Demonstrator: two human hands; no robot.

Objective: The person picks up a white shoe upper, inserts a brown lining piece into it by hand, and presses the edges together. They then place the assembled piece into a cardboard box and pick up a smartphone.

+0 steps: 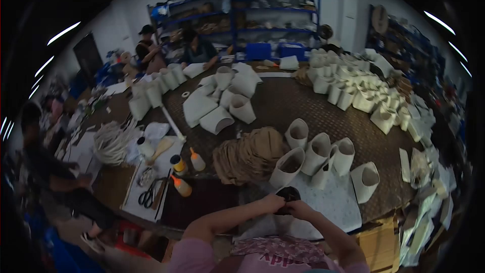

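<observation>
My left hand [271, 203] and my right hand [302, 208] meet close to my chest over a white pad [333, 199]. Between them they grip a small dark round piece [288, 194]; its details are too small to tell. Just beyond the hands stands a row of white curled shoe-upper pieces [317, 154]. To their left lies a stack of tan flat pieces [250, 155].
Glue bottles [181, 172], scissors [148, 196] and a bundle of white cord [112, 141] lie at the left. More white curled pieces [222, 101] fill the middle and the far right [364, 91]. People sit at the far end and at the left edge. Blue shelves line the back wall.
</observation>
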